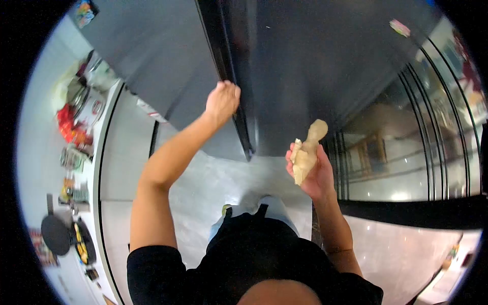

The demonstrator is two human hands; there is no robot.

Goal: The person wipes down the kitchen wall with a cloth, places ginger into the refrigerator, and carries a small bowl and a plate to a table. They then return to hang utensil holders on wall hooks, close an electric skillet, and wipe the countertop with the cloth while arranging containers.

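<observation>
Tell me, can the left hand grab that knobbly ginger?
Probably yes: the ginger pokes out of the right hand, its upper end uncovered. The left hand would just have to leave the dark door edge first.

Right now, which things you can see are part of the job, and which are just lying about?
Looks part of the job:
ginger root, in the right hand
dark grey fridge door, with the left hand at its edge

Seems just lying about, on the white counter:
red packet
black pan with yellow food in it
</observation>
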